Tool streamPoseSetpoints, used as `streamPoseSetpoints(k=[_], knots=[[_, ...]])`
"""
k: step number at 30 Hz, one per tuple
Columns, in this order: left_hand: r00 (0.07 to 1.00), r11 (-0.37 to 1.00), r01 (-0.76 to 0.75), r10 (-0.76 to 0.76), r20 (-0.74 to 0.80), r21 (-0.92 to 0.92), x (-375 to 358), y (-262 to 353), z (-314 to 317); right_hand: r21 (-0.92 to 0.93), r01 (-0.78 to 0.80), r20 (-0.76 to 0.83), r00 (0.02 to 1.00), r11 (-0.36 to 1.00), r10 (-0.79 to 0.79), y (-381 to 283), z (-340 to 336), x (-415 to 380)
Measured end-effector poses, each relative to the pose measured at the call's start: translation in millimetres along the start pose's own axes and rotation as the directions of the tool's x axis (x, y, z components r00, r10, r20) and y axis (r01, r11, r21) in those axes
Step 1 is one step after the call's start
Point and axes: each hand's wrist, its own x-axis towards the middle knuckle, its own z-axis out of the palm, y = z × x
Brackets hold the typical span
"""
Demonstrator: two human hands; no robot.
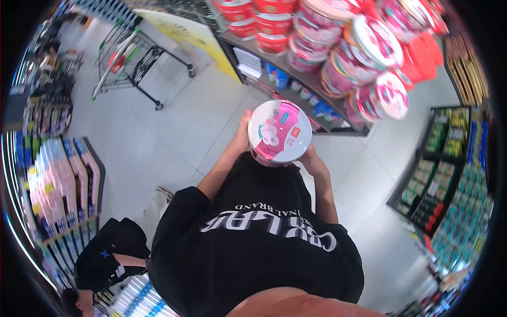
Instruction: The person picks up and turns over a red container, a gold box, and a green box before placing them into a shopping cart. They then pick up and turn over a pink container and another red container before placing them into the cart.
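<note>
A round pink and white tub [280,132] with a printed lid is held between my two hands in front of my body, its lid facing up. My left hand [242,133] wraps the tub's left side, and its fingers are partly hidden behind it. On the lower right side, my right hand [313,161] grips the same tub, with most of the fingers out of sight. Just beyond it stand stacked pink tubs [372,45] of a similar look, on top of a dark display shelf [317,87].
Red tubs [273,24] and red packages [422,58] also fill the display. A shopping cart [140,63] stands at upper left near a yellow board [198,42]. Another person [113,253] is at lower left beside stocked shelves [58,185]. More racks [433,179] line the right.
</note>
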Motion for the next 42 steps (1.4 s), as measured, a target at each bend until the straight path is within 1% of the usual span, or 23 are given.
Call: streamPoseSetpoints(k=[1, 3, 5, 6, 7, 8, 9, 11, 13, 16, 17, 20, 22, 24, 27, 28, 30, 32, 33, 36, 38, 41, 42], knots=[[0.983, 0.979, -0.159, 0.169, -0.069, 0.127, -8, 10, -6, 0.004, -0.017, 0.057, 0.998, 1.0, 0.017, -1, 5, 17], [0.955, 0.955, -0.261, 0.277, -0.107, 0.14, -21, 24, -22, 0.0, -0.054, 0.169, 0.984, 0.999, 0.054, -7, 11, 50], [0.911, 0.925, -0.342, 0.369, -0.182, 0.163, -30, 39, -49, -0.036, -0.141, 0.241, 0.96, 0.989, 0.145, -19, 23, 93], [0.884, 0.891, -0.381, 0.429, -0.184, 0.246, -33, 48, -61, -0.058, -0.183, 0.274, 0.943, 0.981, 0.192, -24, 30, 115], [0.856, 0.85, -0.41, 0.484, -0.181, 0.332, -36, 60, -73, -0.049, -0.24, 0.141, 0.959, 0.97, 0.244, -24, 41, 136], [0.827, 0.8, -0.429, 0.535, -0.172, 0.42, -38, 72, -88, -0.096, -0.324, 0.098, 0.938, 0.941, 0.333, -32, 48, 156], [0.763, 0.725, -0.487, 0.624, -0.167, 0.487, -38, 76, -110, -0.104, -0.365, 0.156, 0.913, 0.925, 0.378, -34, 55, 185], [0.775, 0.771, -0.401, 0.573, -0.266, 0.495, -45, 104, -140, -0.045, -0.422, 0.2, 0.884, 0.905, 0.422, -27, 77, 229], [0.768, 0.793, -0.344, 0.546, -0.335, 0.503, -51, 125, -178, 0.074, -0.411, 0.197, 0.899, 0.909, 0.39, -20, 110, 279], [0.615, 0.792, -0.378, 0.602, -0.509, 0.48, -61, 147, -228, -0.081, -0.409, 0.164, 0.894, 0.909, 0.417, -17, 151, 348], [0.561, 0.782, -0.337, 0.614, -0.555, 0.524, -70, 160, -240, -0.152, -0.406, 0.178, 0.886, 0.901, 0.429, -20, 165, 372], [0.307, 0.824, -0.202, 0.566, -0.765, 0.529, -87, 136, -299, -0.338, -0.308, 0.201, 0.9, 0.89, 0.388, -28, 204, 456], [0.245, 0.883, 0.019, 0.451, -0.858, 0.469, -102, 122, -328, -0.403, -0.219, 0.225, 0.917, 0.889, 0.328, -38, 235, 518], [0.23, 0.925, 0.152, 0.309, -0.923, 0.348, -111, 104, -349, -0.456, -0.159, 0.275, 0.911, 0.876, 0.309, -45, 256, 588], [0.24, 0.844, 0.448, 0.206, -0.949, 0.297, -109, 75, -388, -0.479, -0.013, 0.364, 0.907, 0.878, 0.213, -56, 311, 696], [0.235, 0.828, 0.486, 0.185, -0.954, 0.28, -100, 75, -401, -0.472, 0.021, 0.38, 0.907, 0.881, 0.182, -58, 331, 729], [0.22, 0.788, 0.568, 0.131, -0.967, 0.236, -88, 82, -420, -0.519, 0.013, 0.396, 0.889, 0.854, 0.227, -67, 372, 798], [0.22, 0.907, 0.393, 0.066, -0.973, 0.15, -69, 112, -449, -0.54, 0.045, 0.419, 0.88, 0.841, 0.222, -70, 420, 866], [0.222, 0.95, 0.296, 0.028, -0.975, 0.095, -60, 127, -455, -0.539, 0.007, 0.414, 0.873, 0.842, 0.258, -68, 441, 901], [0.115, 0.992, 0.129, -0.013, -0.993, 0.002, -41, 188, -478, -0.539, -0.137, 0.421, 0.811, 0.831, 0.407, -55, 503, 994], [0.037, 0.994, 0.103, -0.025, -0.999, -0.021, -36, 224, -487, -0.57, -0.187, 0.333, 0.838, 0.8, 0.433, -17, 525, 1057], [-0.067, 0.992, 0.097, -0.076, -0.995, -0.083, -30, 250, -500, -0.614, -0.256, 0.228, 0.848, 0.747, 0.478, 30, 545, 1115], [-0.084, 0.989, 0.116, -0.08, -0.993, -0.09, -28, 254, -504, -0.532, -0.304, 0.242, 0.84, 0.79, 0.486, 57, 538, 1139]])
